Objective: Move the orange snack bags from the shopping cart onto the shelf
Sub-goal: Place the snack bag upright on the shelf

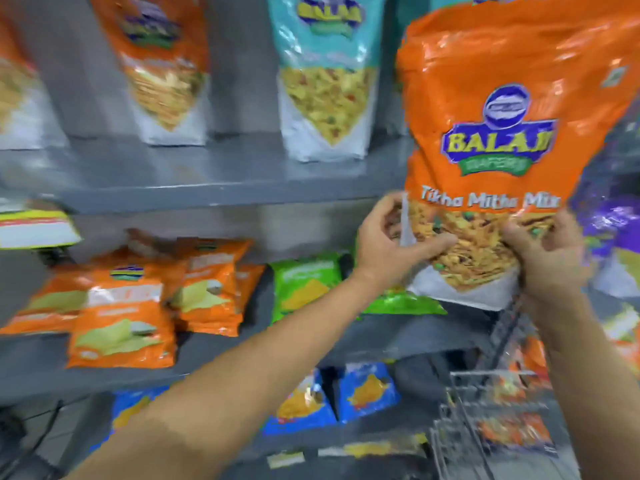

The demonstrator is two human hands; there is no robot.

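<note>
A large orange snack bag (502, 116) marked Tikha Mitha Mix is held upright in the air, in front of the right end of the grey upper shelf (207, 188). My left hand (391, 244) grips its lower left edge. My right hand (547, 251) grips its lower right corner. Below it at the bottom right is the wire shopping cart (485, 410), with more orange bags (516, 431) inside. Another tall orange bag (162, 67) stands on the upper shelf at the left.
A teal bag (325, 77) stands on the upper shelf beside the held bag. Small orange packets (124, 323) and green packets (304, 285) lie on the middle shelf. Blue packets (367, 389) sit on the lowest shelf. Purple bags (613, 223) hang at the right.
</note>
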